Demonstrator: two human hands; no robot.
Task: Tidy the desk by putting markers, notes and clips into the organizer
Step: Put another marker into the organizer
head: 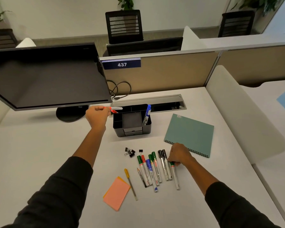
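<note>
A black desk organizer (132, 129) stands mid-desk with a blue marker (147, 113) upright in its right compartment. My left hand (97, 116) holds a red-capped marker (116, 108) level, just above the organizer's back left corner. My right hand (179, 154) is closed on the green cap end of a marker (175, 176) lying on the desk. Several more markers (152, 168) lie in a row beside it. Black binder clips (130, 152) sit left of the row. A pink and orange sticky note stack (116, 193) lies at the front.
A yellow-capped pen (130, 183) and a pencil (141, 177) lie by the markers. A teal spiral notebook (190, 134) lies to the right. A monitor (48, 76) overhangs the desk's left back. Behind the organizer runs a cable tray (163, 102) and a partition.
</note>
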